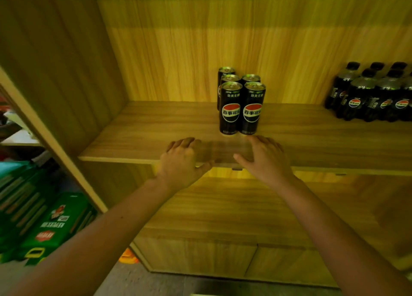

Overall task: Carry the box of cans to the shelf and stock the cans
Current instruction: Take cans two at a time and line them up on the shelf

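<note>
Bare hands: both are empty, fingers spread and lying loose, closed on nothing.
Left hand [183, 160]: palm down at the front edge of the shelf board, fingertips resting on the wood, thumb hooked toward the board's front lip.
Right hand [265, 156]: palm down just right of the left one, fingers reaching onto the board, thumb pointing inward toward the other hand.
Gap between hands: bare wood, smeared by motion blur.
Cans [242, 102]: five black cans with a red, white and blue round logo, standing upright in a tight cluster just beyond the fingertips; two in front, two behind them, one more at the back left. The front pair stands near the fingers, not touching them.
Shelf [138, 131]: light wood-grain board with a matching back panel and left side wall; a lower board shows beneath the forearms.
Bottles [376, 93]: dark plastic bottles with black caps and the same logo, grouped at the right end of the same board, well apart from the cans.
Green cartons [55, 224]: stacked on the floor to the left, outside the side wall.
Box of cans: cannot tell where it is.
</note>
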